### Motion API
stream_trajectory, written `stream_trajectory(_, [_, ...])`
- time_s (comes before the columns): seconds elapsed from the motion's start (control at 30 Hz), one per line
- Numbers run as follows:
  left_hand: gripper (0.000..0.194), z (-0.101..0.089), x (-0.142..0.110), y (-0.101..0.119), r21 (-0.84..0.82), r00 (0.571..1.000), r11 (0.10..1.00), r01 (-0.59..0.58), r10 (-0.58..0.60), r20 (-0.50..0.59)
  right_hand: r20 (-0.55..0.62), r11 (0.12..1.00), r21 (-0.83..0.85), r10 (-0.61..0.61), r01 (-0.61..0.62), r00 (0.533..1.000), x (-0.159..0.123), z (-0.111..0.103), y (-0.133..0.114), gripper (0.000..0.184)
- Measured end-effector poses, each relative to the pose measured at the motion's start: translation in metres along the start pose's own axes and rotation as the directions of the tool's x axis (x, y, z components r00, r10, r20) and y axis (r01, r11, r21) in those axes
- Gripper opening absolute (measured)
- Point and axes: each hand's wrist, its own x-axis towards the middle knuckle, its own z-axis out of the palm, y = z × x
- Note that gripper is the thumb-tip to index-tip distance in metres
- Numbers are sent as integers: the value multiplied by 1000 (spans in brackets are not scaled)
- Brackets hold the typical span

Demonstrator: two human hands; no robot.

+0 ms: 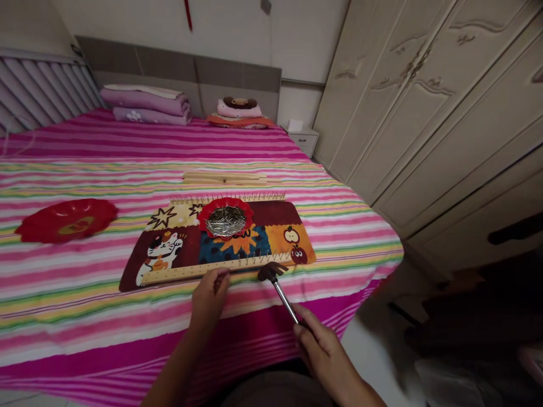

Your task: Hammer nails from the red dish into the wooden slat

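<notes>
My right hand (320, 345) is wrapped round the handle of a claw hammer (285, 299), its dark head low beside the near edge of a wooden strip (178, 273). Several nails stand upright along the right part of that strip. My left hand (211, 297) is closed at the strip's near edge, fingertips pressed together; what they hold, if anything, is too small to make out. Behind the strip a red scalloped dish (203, 217) holds a heap of loose nails (227, 221). Both rest on a patterned mat (275, 213) with a cat and apples.
A second strip with a row of upright nails (265, 196) lies along the mat's far edge. Bare wooden strips (224, 178) lie beyond it. A red plate (68, 220) is at left on the striped bed (106, 328). Folded bedding (146, 104) and a wardrobe (407, 102) stand farther off.
</notes>
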Motion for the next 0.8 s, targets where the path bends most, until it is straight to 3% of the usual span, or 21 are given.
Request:
stream_trajectory(0.2, [23, -6, -54, -51, 199, 965, 954, -226, 247, -87, 41, 980, -177, -82, 88, 996, -7, 3, 25, 39])
stream_trajectory(0.33, [23, -2, -73, -77, 296, 900, 869, -396, 432, -63, 96, 867, -430, -232, 250, 968, -4, 0, 36, 40])
stream_trajectory(0.43, [22, 0, -79, -81, 347, 867, 822, -453, 496, -42, 124, 652, -711, -254, 264, 959, 0, -5, 50, 44])
stream_trajectory(0.53, [20, 3, -84, -79, 357, 851, 797, -487, 524, -8, 143, 483, -847, -197, 223, 970, 3, -7, 65, 43])
stream_trajectory(0.8, [18, 10, -90, -77, 391, 786, 726, -565, 618, -11, 181, 347, -910, -165, 228, 970, 6, 1, 76, 39])
